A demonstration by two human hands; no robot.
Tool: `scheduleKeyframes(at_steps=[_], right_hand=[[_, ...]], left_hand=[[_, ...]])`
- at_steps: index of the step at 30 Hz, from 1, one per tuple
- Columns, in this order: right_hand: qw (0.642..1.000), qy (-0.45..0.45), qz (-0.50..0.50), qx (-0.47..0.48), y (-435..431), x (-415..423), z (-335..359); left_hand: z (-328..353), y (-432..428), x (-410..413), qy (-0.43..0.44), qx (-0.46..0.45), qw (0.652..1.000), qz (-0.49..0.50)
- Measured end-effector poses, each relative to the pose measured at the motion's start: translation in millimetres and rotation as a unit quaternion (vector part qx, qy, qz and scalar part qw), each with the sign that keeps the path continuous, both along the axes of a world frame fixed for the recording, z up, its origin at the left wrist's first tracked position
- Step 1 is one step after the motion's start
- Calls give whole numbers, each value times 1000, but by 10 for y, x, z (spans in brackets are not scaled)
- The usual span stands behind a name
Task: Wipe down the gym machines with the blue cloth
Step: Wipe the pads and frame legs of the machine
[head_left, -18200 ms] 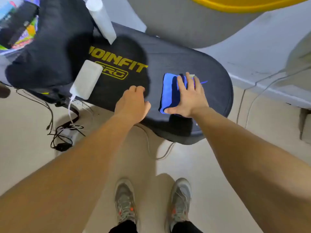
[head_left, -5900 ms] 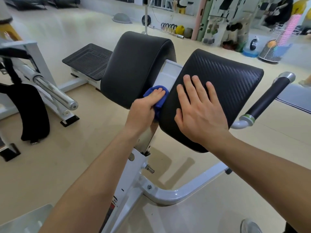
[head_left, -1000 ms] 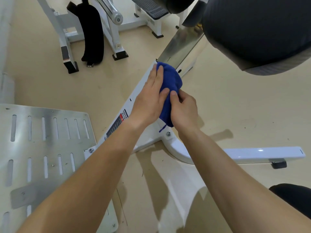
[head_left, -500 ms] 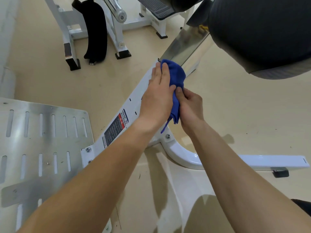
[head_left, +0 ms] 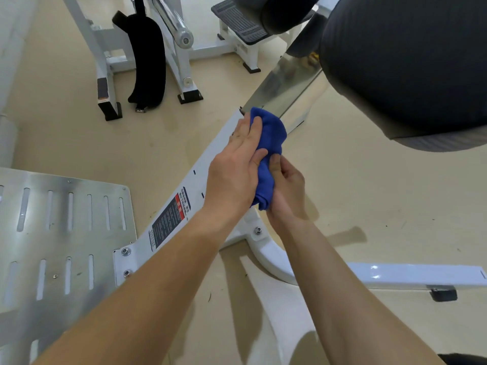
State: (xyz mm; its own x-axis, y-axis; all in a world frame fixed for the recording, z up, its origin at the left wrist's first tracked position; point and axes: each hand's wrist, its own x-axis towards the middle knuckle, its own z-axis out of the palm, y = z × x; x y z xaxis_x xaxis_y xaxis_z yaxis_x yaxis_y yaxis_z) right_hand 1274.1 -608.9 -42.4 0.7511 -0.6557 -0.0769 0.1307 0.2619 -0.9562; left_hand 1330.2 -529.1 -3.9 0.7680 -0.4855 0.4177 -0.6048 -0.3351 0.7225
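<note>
The bunched blue cloth (head_left: 268, 151) sits on the white painted steel frame beam (head_left: 195, 184), its long axis running up the beam, away from me, towards the chrome post (head_left: 282, 85). My left hand (head_left: 235, 177) lies flat on it, fingers straight. My right hand (head_left: 287, 189) curls around its lower end. The red-and-black warning sticker (head_left: 170, 222) has print too small to read.

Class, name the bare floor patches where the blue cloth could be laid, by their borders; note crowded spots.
Bare floor lies between white beam, slotted plate and rack; more between beam, black pad and foot bar. Crowded: among the rack's legs, and where left hand and right hand hold the blue cloth on the beam.
</note>
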Motion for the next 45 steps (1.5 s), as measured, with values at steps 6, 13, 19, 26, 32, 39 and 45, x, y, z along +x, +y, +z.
scheduleKeyframes(at_steps=[6, 13, 19, 26, 32, 39, 45], right_hand=[[996, -75, -47, -15, -259, 141, 306], [987, -81, -133, -29, -494, 329, 475], [996, -18, -30, -87, -326, 102, 218], [984, -106, -144, 15, -515, 309, 657], [994, 26, -41, -101, -390, 46, 405], [970, 160, -59, -174, -158, -126, 539], [965, 222, -11, -138, -24, -337, 492]], left_hand=[[385, -291, 176, -53, 10, 998, -30], [630, -569, 258, -41, -23, 997, -66], [350, -276, 220, -64, 18, 997, -51], [730, -610, 277, -26, -44, 996, -71], [525, -198, 224, -55, 64, 996, -38], [287, 42, -61, 22, 65, 998, 13], [42, 172, -252, 64, 38, 996, 58]])
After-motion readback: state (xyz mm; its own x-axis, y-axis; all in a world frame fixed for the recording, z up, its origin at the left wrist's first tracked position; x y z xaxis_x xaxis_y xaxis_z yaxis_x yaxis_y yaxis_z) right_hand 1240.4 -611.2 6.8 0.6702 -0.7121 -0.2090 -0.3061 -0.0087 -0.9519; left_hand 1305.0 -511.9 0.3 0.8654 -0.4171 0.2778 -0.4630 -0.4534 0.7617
